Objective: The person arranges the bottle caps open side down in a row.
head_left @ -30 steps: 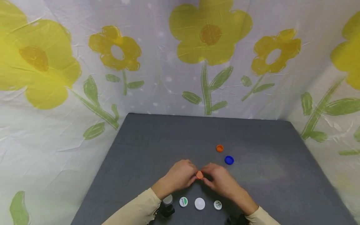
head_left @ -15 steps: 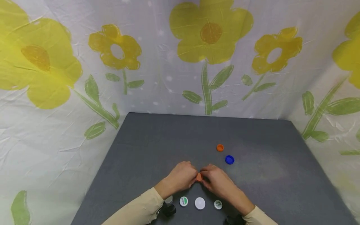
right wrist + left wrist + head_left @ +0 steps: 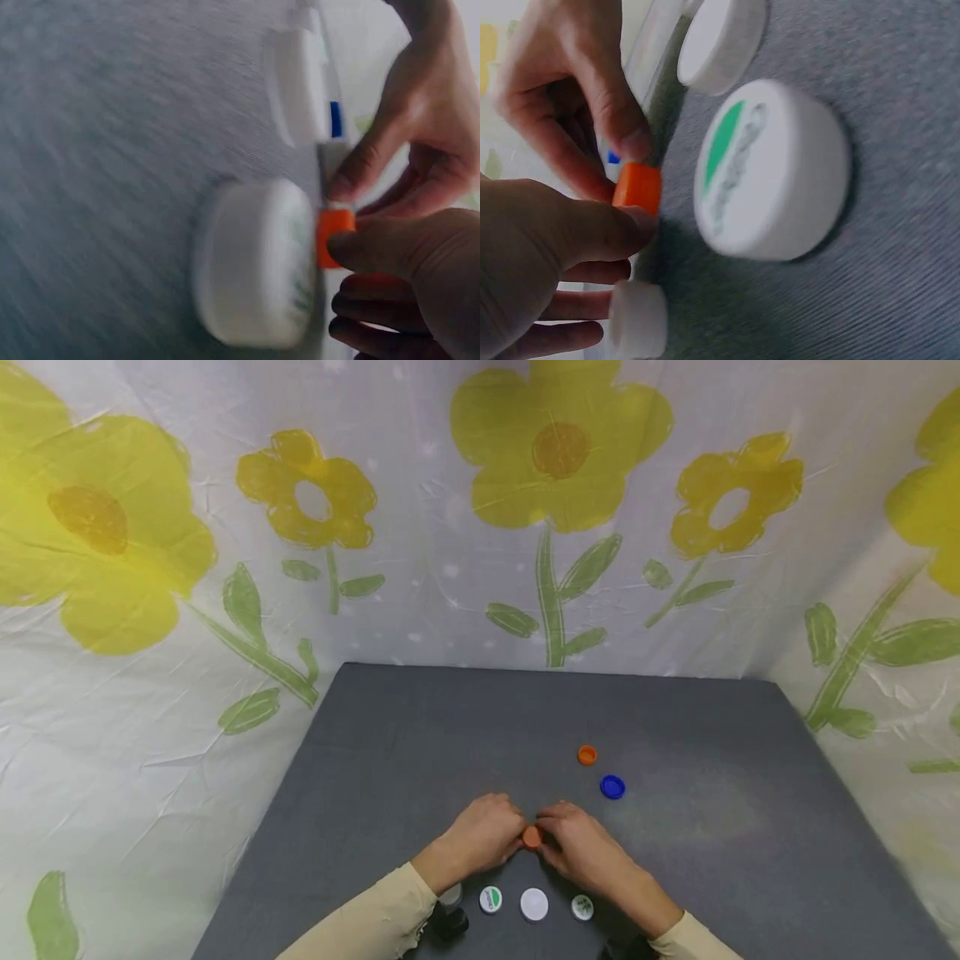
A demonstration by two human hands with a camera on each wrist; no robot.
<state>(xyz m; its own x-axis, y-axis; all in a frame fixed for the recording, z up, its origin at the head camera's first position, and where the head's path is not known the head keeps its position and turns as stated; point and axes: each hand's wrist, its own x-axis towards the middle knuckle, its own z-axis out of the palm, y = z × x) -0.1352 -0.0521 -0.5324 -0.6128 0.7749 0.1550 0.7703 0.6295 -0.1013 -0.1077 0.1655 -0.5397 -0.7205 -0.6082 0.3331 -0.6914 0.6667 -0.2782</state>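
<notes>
An orange bottle cap (image 3: 532,837) is pinched between both hands above the grey table (image 3: 420,727). From the left, my left hand (image 3: 483,831) holds it, and its thumb lies against the cap in the left wrist view. My right hand (image 3: 588,843) pinches it from the other side with thumb and fingers. Its round flat face shows in the head view. Closer to the body sit a white cap with a green print (image 3: 491,900), a plain white cap (image 3: 534,905) and a white cap with small dark marks (image 3: 582,907).
Past the right hand lie a blue cap (image 3: 612,787) and another orange cap (image 3: 587,755), both hollow side up. A pale cap (image 3: 452,895) is partly hidden by the left sleeve (image 3: 367,914). A flower-printed curtain (image 3: 427,527) surrounds the table's far and side edges.
The orange cap has turned in the fingers, from a tapered side showing to its round face. Both hands have shifted slightly toward the body. The other caps stay put.
</notes>
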